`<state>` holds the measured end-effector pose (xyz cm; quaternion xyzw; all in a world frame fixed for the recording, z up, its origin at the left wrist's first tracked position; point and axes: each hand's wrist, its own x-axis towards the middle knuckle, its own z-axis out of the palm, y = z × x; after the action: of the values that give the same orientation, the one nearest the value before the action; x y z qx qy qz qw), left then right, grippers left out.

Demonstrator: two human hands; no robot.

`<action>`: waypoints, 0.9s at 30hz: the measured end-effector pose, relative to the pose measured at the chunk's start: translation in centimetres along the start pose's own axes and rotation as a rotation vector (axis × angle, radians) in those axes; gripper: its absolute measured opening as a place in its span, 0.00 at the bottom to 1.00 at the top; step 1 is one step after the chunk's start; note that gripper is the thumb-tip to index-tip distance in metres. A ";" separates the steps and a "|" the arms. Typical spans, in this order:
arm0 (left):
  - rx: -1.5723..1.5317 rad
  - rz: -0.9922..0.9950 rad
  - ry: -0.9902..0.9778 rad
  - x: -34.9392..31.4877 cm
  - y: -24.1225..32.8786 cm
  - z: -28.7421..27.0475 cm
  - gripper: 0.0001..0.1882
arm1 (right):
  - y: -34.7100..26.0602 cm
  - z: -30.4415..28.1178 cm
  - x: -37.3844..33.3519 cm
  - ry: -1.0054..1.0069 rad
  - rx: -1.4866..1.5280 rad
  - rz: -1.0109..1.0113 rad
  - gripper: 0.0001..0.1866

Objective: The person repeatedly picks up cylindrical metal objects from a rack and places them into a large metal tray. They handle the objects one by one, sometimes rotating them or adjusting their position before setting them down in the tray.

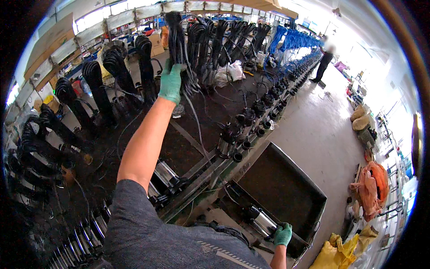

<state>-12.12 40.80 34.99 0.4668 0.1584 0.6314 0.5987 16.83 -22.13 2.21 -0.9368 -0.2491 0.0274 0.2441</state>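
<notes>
My left hand (172,83), in a green glove, is raised at the upper centre and closed around a coiled bundle of black cable (175,38). A loose grey cable (196,117) trails from it down toward the bench edge. At the lower right my right hand (282,234), also gloved in green, curls its fingers at the end of a shiny metal cylindrical pump (263,222) with a black end. This pump lies tilted at the near side of a dark metal cart (320,196). The fingertips of that hand are partly hidden.
More black cable coils (144,49) hang along a rail (130,17). Several upright pumps (228,136) line the bench edge, with blue cable bundles (295,39) beyond. Other metal pumps (168,174) lie near my left arm. A person (323,62) stands far off; yellow sacks (336,252) lie right.
</notes>
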 end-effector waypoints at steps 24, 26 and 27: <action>1.397 0.247 0.274 1.7 -6.8 -9.2 0.47 | 2.7 -0.2 1.9 -0.284 0.352 -0.025 0.19; 1.372 0.318 0.233 2.2 -7.4 -9.8 0.50 | 3.9 -0.6 1.1 -0.487 0.664 0.198 0.22; 1.299 0.058 0.123 2.9 -6.8 -10.5 0.55 | 1.4 -2.2 1.5 -0.558 0.822 0.482 0.24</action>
<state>-15.72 48.78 25.53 0.7006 0.5290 0.4487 0.1676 19.11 -23.43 3.56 -0.7521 -0.0515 0.4247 0.5014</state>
